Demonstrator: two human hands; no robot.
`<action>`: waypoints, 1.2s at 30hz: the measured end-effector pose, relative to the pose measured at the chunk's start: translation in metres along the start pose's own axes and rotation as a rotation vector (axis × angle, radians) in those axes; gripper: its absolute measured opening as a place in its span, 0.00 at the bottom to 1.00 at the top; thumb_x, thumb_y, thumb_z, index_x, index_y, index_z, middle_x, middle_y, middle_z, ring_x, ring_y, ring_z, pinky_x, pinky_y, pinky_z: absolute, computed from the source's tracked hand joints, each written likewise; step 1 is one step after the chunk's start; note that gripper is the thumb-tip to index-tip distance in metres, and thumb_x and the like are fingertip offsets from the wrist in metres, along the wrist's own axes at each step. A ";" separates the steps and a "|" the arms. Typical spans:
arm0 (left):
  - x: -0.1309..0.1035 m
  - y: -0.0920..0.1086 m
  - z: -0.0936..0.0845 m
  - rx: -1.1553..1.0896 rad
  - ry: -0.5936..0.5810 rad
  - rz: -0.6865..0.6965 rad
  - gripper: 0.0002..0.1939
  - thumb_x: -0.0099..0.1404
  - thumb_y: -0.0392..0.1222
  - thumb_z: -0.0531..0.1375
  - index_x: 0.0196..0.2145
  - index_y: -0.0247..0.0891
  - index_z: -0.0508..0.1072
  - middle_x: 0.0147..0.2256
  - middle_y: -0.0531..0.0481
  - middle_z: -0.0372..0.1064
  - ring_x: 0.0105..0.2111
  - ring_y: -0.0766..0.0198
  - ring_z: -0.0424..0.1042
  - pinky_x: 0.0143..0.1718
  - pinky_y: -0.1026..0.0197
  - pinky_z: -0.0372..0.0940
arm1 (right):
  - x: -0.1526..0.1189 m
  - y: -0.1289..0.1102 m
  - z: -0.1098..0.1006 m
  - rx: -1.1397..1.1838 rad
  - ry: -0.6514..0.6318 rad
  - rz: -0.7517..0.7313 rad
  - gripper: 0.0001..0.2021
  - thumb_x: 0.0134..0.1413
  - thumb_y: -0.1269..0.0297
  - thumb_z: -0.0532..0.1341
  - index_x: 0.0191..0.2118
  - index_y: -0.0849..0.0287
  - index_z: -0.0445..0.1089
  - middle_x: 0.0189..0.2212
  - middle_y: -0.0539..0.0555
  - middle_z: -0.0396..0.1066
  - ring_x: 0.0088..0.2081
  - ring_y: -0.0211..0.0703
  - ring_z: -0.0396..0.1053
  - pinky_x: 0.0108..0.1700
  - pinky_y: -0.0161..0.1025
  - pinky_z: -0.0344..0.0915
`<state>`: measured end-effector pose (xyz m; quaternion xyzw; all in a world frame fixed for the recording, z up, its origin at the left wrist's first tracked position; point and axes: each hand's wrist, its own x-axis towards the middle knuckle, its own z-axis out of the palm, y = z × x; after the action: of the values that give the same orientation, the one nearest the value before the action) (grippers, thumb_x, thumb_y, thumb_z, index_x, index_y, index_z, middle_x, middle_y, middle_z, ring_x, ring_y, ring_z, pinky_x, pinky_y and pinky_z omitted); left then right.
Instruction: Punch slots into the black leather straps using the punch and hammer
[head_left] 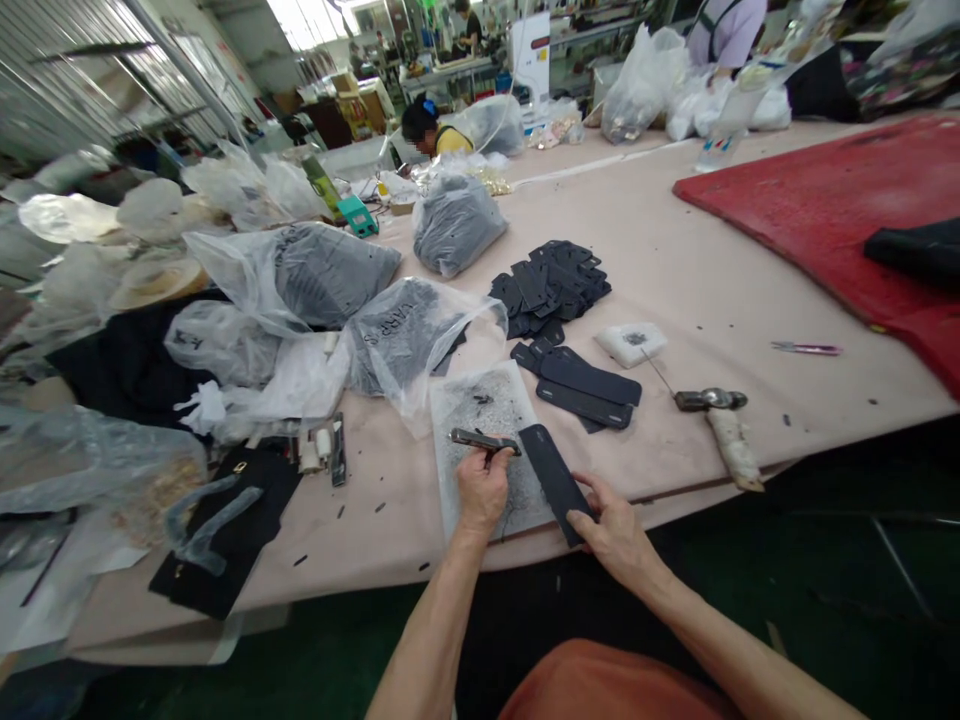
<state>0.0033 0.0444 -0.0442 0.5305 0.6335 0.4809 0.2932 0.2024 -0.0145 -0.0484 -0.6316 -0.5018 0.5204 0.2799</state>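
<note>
My left hand point(482, 492) holds a long silver metal tool point(478, 440) over a flat white board point(501, 392). My right hand point(611, 525) pinches a long, flat black strip point(551, 475), maybe to steady it.

Red mat point(810, 190) on table point(660, 235), right side; black cloth point(919, 252) on top. Snips point(817, 350) (pink-handled) lie apart from it, to its left. Clear cup point(718, 148) near the mat's far-left corner. Teal box point(358, 215) beside green bottle point(322, 185), back left of table. Co-worker point(454, 140) in yellow is at the far edge; person point(739, 32) in lilac shows farther right.
</note>
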 end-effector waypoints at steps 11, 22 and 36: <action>0.014 0.003 0.025 0.048 -0.100 0.034 0.07 0.61 0.37 0.59 0.36 0.38 0.77 0.35 0.48 0.78 0.38 0.59 0.77 0.43 0.57 0.71 | 0.001 -0.014 -0.001 -0.353 -0.115 -0.120 0.24 0.58 0.59 0.55 0.58 0.61 0.64 0.29 0.54 0.72 0.31 0.46 0.71 0.37 0.39 0.63; 0.016 -0.005 0.023 0.043 -0.118 0.042 0.08 0.62 0.41 0.60 0.36 0.38 0.77 0.36 0.48 0.78 0.40 0.58 0.76 0.44 0.56 0.71 | 0.040 -0.019 0.007 -0.498 -0.124 -0.119 0.25 0.58 0.63 0.56 0.61 0.58 0.61 0.35 0.58 0.76 0.38 0.50 0.74 0.41 0.41 0.63; 0.012 -0.007 0.027 0.127 -0.146 0.155 0.08 0.64 0.43 0.60 0.38 0.39 0.77 0.37 0.47 0.77 0.40 0.57 0.76 0.46 0.53 0.71 | 0.044 -0.015 0.009 -0.482 -0.089 -0.182 0.25 0.61 0.61 0.53 0.63 0.55 0.60 0.38 0.59 0.77 0.39 0.52 0.75 0.41 0.42 0.65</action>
<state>0.0208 0.0637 -0.0588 0.6291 0.5967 0.4210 0.2665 0.1866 0.0296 -0.0549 -0.6088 -0.6779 0.3859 0.1446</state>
